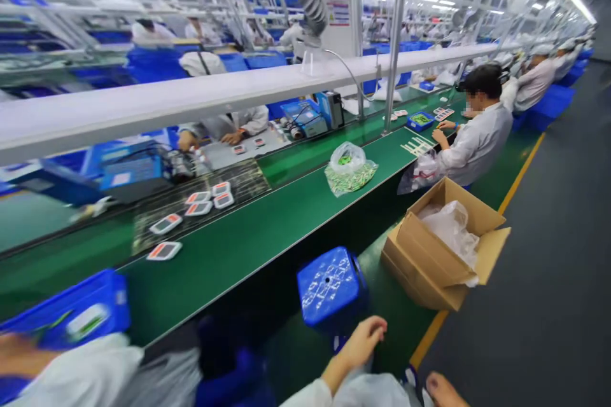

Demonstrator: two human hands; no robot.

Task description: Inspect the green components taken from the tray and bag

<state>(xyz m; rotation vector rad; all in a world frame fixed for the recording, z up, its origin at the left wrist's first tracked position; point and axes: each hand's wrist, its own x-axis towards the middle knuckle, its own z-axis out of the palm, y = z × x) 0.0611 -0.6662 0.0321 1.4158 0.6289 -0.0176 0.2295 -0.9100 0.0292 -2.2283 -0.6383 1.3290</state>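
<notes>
My left hand (365,338) is held out in front of me, its fingers loosely bent with nothing seen in them. Just beyond it stands a blue plastic stool (328,286), apart from the hand. At the bottom edge, my right hand (445,389) is partly cut off, and its fingers cannot be made out. White sleeves cover both my arms. To the right of the stool, on the floor, an open cardboard box (424,261) contains clear plastic bags (451,229).
A green workbench (229,261) runs along my left, bearing a bag of small green parts (351,172) and several white-and-orange devices (165,250). A co-worker's sleeve (90,369) is beside a blue bin (114,299). Another person (477,133) sits farther along. A yellow line (429,337) marks the floor.
</notes>
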